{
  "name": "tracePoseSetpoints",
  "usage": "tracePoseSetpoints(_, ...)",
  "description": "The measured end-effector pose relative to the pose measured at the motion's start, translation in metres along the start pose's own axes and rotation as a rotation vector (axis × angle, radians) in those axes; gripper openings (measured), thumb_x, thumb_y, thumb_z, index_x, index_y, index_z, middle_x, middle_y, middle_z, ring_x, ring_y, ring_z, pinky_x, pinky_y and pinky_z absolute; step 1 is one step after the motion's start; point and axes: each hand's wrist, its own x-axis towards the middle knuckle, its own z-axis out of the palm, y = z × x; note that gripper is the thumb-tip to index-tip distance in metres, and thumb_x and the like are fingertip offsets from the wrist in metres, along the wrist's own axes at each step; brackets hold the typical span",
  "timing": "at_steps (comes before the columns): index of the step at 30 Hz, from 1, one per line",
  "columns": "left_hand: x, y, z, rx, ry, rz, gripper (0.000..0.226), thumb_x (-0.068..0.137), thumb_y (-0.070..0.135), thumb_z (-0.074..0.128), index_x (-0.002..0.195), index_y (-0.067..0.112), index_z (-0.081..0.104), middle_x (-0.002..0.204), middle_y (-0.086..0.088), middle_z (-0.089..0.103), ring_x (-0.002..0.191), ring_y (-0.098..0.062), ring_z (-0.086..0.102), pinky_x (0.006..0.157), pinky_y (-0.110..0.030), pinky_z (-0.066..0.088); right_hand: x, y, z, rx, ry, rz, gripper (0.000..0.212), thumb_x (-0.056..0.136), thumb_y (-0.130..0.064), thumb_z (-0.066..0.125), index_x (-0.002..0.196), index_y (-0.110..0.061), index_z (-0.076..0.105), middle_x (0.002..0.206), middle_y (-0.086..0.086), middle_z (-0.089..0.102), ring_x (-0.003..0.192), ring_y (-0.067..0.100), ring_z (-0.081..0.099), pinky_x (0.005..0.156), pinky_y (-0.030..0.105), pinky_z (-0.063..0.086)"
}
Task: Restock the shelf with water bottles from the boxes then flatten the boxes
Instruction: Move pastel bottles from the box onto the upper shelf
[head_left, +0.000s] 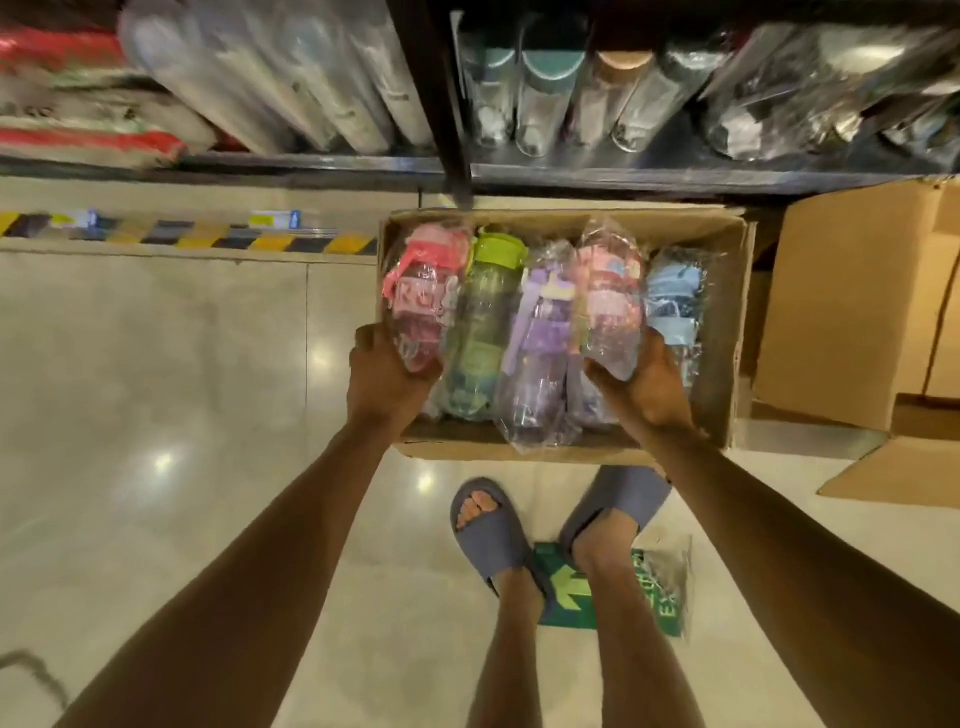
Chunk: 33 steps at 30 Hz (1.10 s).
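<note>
1. The box (723, 338) sits open on the floor (182, 364), right under the shelf (675, 176), with wrapped bottles lying side by side in it.
2. The left hand (384, 374) grasps the base of the pink bottle (421, 306) at the box's left end.
3. The right hand (649, 384) is wrapped round the lower end of a second pink bottle (608, 306); most of its fingers are hidden behind the bottle.
4. Between those two lie a green bottle (483, 322) and a purple bottle (535, 364). A blue bottle (675, 301) lies just past the right hand, partly covered by it.
5. Crinkled plastic blurs the prints on every bottle, and I cannot tell what lies beneath them.
6. On the shelf, more wrapped bottles (545, 98) show only as smeared shapes; their tops are cut off.
7. A second box (841, 312) stands just to the right, partly out of view.
8. The floor is glossy pale tile with a yellow-and-black strip (208, 236) at the left.
9. The person's slippers (488, 530) stand on a green sticker (660, 587), its lettering partly hidden.
</note>
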Motion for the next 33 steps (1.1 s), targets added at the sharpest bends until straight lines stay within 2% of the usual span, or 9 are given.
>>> tracePoseSetpoints(4,0.02,-0.006,0.014,0.034,0.009,-0.009,0.092,0.075,0.047,0.084,0.148,0.012,0.04,0.13,-0.016,0.053,0.118,-0.034,0.048,0.097,-0.046,0.047,0.029,0.02,0.034,0.222,-0.05,0.096,0.124,0.061,-0.088,0.074,0.158,-0.03,0.022,0.158,0.006,0.042,0.143,0.035,0.045,0.115,0.057,0.041)
tracePoseSetpoints(9,0.013,-0.004,0.028,-0.034,-0.004,-0.064,0.104,0.075,0.044,0.087,0.154,0.018,0.025,0.142,-0.016,0.033,0.132,-0.036,0.034,0.108,-0.048,0.039,0.039,0.021,0.027,0.157,-0.105,0.339,0.103,0.072,-0.056,0.087,0.148,-0.008,0.037,0.145,0.014,0.055,0.125,0.036,0.061,0.102,0.046,0.056)
tracePoseSetpoints(12,0.004,0.0,0.036,-0.132,-0.009,-0.033,0.104,0.068,0.055,0.082,0.151,0.02,0.029,0.145,-0.012,0.04,0.133,-0.033,0.039,0.11,-0.049,0.041,0.038,0.026,0.019,0.245,-0.089,0.344,0.098,0.058,-0.061,0.093,0.131,-0.009,0.05,0.123,0.015,0.067,0.085,0.024,0.064,0.075,0.042,0.061)
tracePoseSetpoints(16,-0.01,0.004,0.045,-0.326,-0.039,-0.061,0.093,0.071,0.033,0.087,0.142,0.027,0.028,0.132,0.003,0.055,0.118,-0.023,0.059,0.091,-0.047,0.06,0.031,0.033,0.004,0.297,-0.079,0.338,0.072,0.058,-0.051,0.094,0.112,-0.012,0.065,0.101,0.011,0.076,0.065,0.017,0.06,0.056,0.033,0.054)
tracePoseSetpoints(21,-0.003,0.016,0.049,-0.452,-0.061,-0.192,0.097,0.067,0.019,0.09,0.138,0.023,0.024,0.126,0.001,0.051,0.11,-0.02,0.057,0.08,-0.031,0.058,0.007,0.038,-0.013,0.527,-0.129,0.166,0.049,0.08,-0.012,0.087,0.123,-0.009,0.065,0.113,0.006,0.075,0.098,0.02,0.075,0.076,0.033,0.063)
tracePoseSetpoints(24,-0.002,0.014,0.038,-0.554,-0.122,-0.233,0.099,0.054,0.022,0.091,0.139,0.022,0.04,0.121,0.0,0.062,0.107,-0.02,0.065,0.078,-0.038,0.063,-0.009,0.037,-0.025,0.575,-0.182,0.12,0.086,0.068,-0.037,0.094,0.138,-0.015,0.048,0.117,-0.005,0.067,0.107,0.015,0.068,0.082,0.023,0.061)
tracePoseSetpoints(26,-0.009,0.01,0.03,-0.583,-0.163,-0.181,0.074,0.057,0.02,0.089,0.125,0.026,0.061,0.11,0.001,0.073,0.101,-0.017,0.073,0.079,-0.043,0.065,-0.023,0.034,-0.036,0.623,-0.215,0.114,0.102,0.061,-0.046,0.092,0.144,-0.012,0.043,0.12,-0.001,0.064,0.105,0.021,0.068,0.073,0.013,0.058)
tracePoseSetpoints(29,-0.038,0.017,0.004,-0.623,-0.181,-0.133,0.05,0.072,0.009,0.083,0.112,0.033,0.068,0.102,0.005,0.076,0.094,-0.01,0.074,0.075,-0.034,0.063,-0.048,0.028,-0.056,0.832,-0.235,0.052,0.06,0.089,0.005,0.071,0.141,-0.015,0.05,0.13,0.006,0.067,0.116,0.022,0.07,0.081,0.027,0.062)
tracePoseSetpoints(33,-0.092,0.034,-0.05,-0.802,-0.288,-0.118,0.058,0.07,0.02,0.082,0.126,0.022,0.065,0.111,-0.005,0.075,0.104,-0.028,0.073,0.081,-0.04,0.062,-0.088,0.017,-0.087,0.864,-0.209,0.035,0.08,0.08,-0.021,0.089,0.148,-0.026,0.047,0.136,0.002,0.066,0.12,0.021,0.068,0.089,0.044,0.063)
